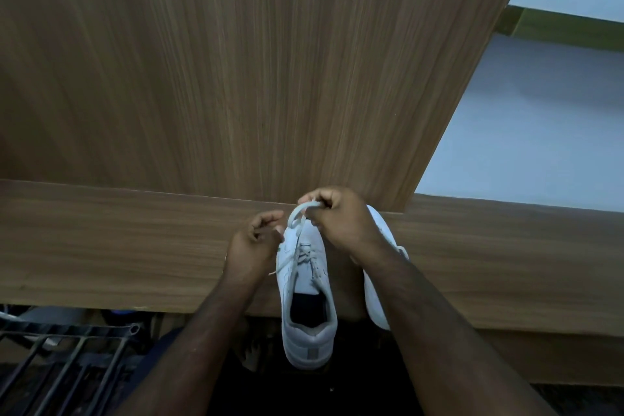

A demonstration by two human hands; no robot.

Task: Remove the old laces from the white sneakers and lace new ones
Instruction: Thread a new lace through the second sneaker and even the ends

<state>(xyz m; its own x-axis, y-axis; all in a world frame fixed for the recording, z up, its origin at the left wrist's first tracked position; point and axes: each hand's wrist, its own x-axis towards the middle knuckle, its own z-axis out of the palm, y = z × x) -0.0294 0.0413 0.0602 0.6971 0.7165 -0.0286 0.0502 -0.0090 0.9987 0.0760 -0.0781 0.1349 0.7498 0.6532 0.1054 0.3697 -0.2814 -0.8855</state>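
A white sneaker [305,311] lies toe-away on the wooden ledge [118,240], its heel hanging over the near edge. My right hand [337,219] pinches a loop of its white lace [297,218] above the toe end. My left hand [256,236] sits at the sneaker's left side with curled fingers by the lace; whether it grips the lace is unclear. A second white sneaker [380,290] lies just to the right, mostly hidden behind my right forearm.
A tall wooden panel [236,61] rises right behind the ledge. A pale wall [540,128] shows at the right. A dark metal rack [60,355] stands at the lower left, below the ledge.
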